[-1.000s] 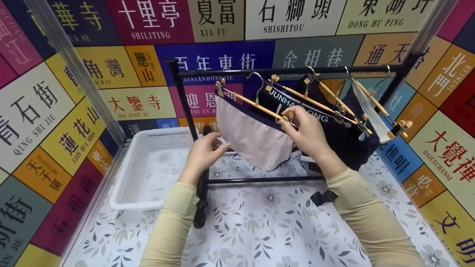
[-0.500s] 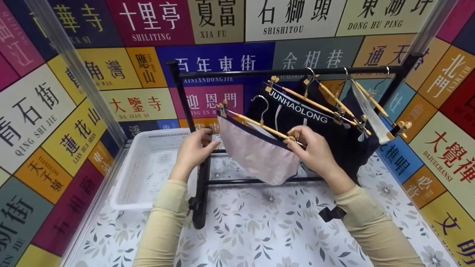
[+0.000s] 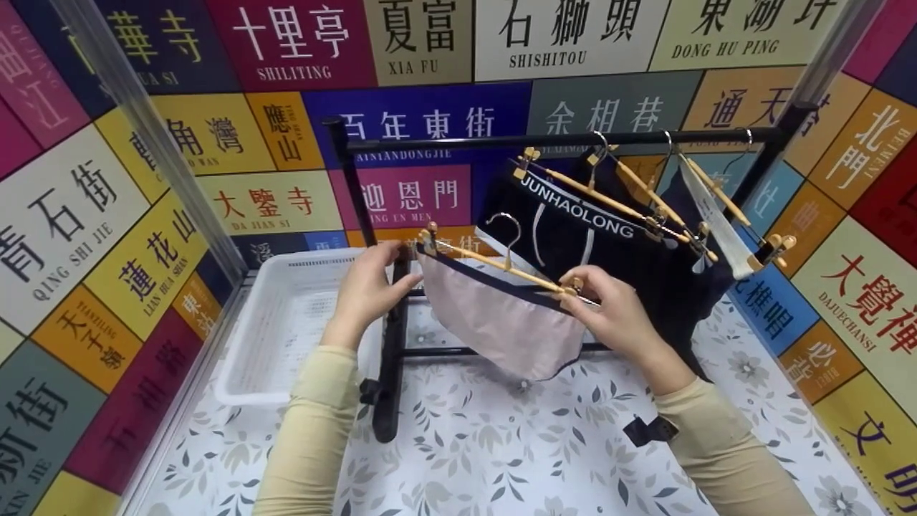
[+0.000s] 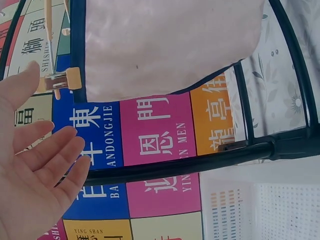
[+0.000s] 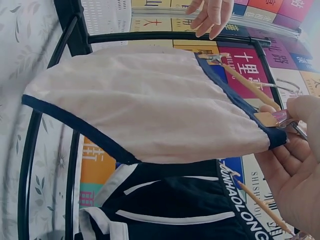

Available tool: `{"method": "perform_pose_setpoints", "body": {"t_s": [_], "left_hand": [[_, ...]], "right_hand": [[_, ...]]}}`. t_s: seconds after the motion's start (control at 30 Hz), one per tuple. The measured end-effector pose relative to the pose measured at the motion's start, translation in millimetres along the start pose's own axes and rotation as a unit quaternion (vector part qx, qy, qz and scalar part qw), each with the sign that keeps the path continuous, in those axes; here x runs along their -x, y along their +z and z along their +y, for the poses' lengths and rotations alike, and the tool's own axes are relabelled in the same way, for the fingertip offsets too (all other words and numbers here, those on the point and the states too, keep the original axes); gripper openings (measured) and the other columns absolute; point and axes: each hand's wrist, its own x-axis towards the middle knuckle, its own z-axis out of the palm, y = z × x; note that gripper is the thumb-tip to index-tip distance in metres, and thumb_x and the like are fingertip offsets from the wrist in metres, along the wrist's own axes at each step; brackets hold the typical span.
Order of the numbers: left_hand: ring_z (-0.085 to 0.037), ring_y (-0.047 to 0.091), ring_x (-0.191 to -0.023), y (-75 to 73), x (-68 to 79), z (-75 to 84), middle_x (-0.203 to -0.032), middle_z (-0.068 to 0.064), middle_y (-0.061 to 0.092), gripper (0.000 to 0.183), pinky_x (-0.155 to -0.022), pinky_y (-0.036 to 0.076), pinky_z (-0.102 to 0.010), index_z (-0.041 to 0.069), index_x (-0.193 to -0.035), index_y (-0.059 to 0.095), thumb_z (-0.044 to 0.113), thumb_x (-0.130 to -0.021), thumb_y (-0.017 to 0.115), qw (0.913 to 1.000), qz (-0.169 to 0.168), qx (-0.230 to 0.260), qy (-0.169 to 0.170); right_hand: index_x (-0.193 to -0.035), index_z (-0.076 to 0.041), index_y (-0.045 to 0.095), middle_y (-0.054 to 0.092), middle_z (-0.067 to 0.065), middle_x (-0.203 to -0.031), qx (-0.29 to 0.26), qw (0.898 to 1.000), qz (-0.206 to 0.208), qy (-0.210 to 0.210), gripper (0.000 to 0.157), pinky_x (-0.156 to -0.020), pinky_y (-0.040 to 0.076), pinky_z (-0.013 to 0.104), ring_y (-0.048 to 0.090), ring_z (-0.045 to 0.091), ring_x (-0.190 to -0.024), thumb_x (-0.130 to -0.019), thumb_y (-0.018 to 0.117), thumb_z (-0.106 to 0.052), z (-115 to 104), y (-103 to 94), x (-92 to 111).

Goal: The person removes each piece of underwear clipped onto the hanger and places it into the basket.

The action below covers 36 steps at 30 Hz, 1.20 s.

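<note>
Pale pink underpants point(image 3: 501, 315) with a navy waistband hang from a wooden clip hanger point(image 3: 487, 259), lowered in front of the rack. The hanger's hook stands free, below the rack's top bar. My right hand point(image 3: 609, 308) pinches the hanger's right end at its clip point(image 5: 272, 119). The left hand point(image 3: 367, 290) is beside the hanger's left end, fingers relaxed and apart from the fabric. In the left wrist view, its thumb points toward the left clip point(image 4: 62, 80), and nothing lies in the palm. Black underpants point(image 3: 559, 222) with a lettered waistband hang on the rack behind.
A black clothes rack point(image 3: 458, 141) stands on a floral-patterned cloth point(image 3: 501, 444). More wooden hangers point(image 3: 648, 190) with dark garments crowd its right half. A white plastic basket point(image 3: 240, 358) sits to the left. Printed panels point(image 3: 279, 190) enclose the back and sides.
My right hand has lowered the hanger with the pink underpants, and its hook has come off the top bar. The left hand has drawn back slightly to the left.
</note>
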Motion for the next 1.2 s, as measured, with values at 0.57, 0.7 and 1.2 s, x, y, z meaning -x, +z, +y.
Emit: {"method": "perform_pose_setpoints", "body": {"t_s": [0.57,0.7,1.2], "left_hand": [[-0.035,0.056,-0.118,10.8,6.8,-3.8,-0.128,-0.019,0.061,0.063,-0.106,0.038,-0.047,-0.002,-0.136,0.055,0.034,-0.089,0.075,0.9997,-0.018,-0.011,0.015],[-0.031,0.062,-0.108,11.4,8.1,-1.5,-0.121,-0.017,0.065,0.053,-0.098,0.045,-0.045,0.0,-0.134,0.057,0.025,-0.091,0.073,0.9994,-0.024,0.003,0.025],[-0.025,0.066,-0.091,14.1,13.3,0.2,-0.104,-0.011,0.07,0.024,-0.086,0.051,-0.041,0.003,-0.113,0.069,0.017,-0.093,0.07,0.9988,-0.024,0.011,0.042]], "right_hand": [[-0.101,-0.002,0.065,0.069,0.002,-0.092,0.005,0.997,-0.049,-0.053,0.027,-0.076,0.051,0.017,0.066,0.015,-0.081,-0.079,0.076,0.009,9,5.3,9],[-0.103,-0.006,0.065,0.069,0.0,-0.093,-0.003,0.995,-0.064,-0.073,0.026,-0.075,0.051,0.018,0.066,0.013,-0.081,-0.082,0.075,0.005,12,6.8,9],[-0.103,0.004,0.065,0.07,0.011,-0.092,-0.011,0.995,-0.083,-0.046,0.027,-0.079,0.053,0.021,0.069,0.021,-0.084,-0.079,0.073,0.013,6,2.5,6]]}}
